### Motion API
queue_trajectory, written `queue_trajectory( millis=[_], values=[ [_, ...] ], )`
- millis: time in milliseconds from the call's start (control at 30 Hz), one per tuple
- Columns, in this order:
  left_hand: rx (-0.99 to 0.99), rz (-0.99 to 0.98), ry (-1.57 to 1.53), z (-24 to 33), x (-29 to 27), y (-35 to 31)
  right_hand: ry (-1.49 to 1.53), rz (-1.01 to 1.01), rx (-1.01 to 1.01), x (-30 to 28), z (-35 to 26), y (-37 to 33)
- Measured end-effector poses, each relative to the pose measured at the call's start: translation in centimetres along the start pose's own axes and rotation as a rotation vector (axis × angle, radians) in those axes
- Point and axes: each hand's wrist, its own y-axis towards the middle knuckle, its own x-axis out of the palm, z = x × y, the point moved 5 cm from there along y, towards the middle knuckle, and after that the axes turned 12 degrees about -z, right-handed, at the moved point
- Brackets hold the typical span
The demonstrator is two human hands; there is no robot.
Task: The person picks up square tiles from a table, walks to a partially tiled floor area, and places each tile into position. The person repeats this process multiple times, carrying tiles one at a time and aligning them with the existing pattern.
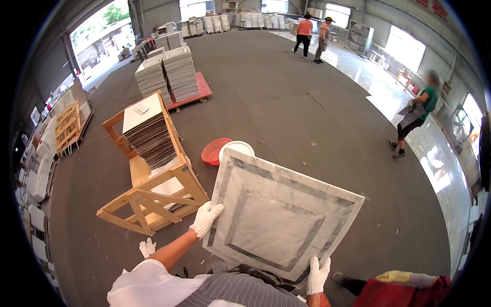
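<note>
A square white marble tile (273, 220) with grey inlaid bands is held up in front of me, tilted. My left hand (206, 219), in a white knit glove, is closed on its left edge, thumb over the face. At the lower right corner my right hand (318, 276), gloved the same way, grips the edge. Fingers behind the tile are hidden. Beyond the tile a red basin (215, 151) and a white round bucket (237, 148) stand on the floor, partly covered by it. Beside my left forearm a white glove (148, 248) shows; I cannot tell whether it is worn.
At left stands a wooden crate frame (169, 197) with a stack of thin slabs (153, 138). Tile stacks (179, 74) sit on a red pallet (204, 87) behind it. A person in green (422, 105) is at right; two people stand farther back. A co-worker's yellow glove (394, 276) is lower right.
</note>
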Motion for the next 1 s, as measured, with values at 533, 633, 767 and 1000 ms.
queue_trajectory(
  millis=[533,633,767,1000],
  values=[
    [-0.022,0.442,-0.175,5.0,12.5,20.1,-0.157,-0.422,-0.005,-4.6,-7.5,40.0],
    [0.014,0.451,-0.205,8.2,15.1,27.4,-0.163,-0.393,-0.068,-4.5,-9.9,47.2],
    [0.042,0.406,-0.166,13.5,16.0,39.8,-0.184,-0.343,-0.076,-2.7,-13.3,57.9],
    [0.073,0.345,-0.128,20.3,16.1,57.0,-0.045,-0.341,-0.019,0.4,-16.2,73.8]
  ],
)
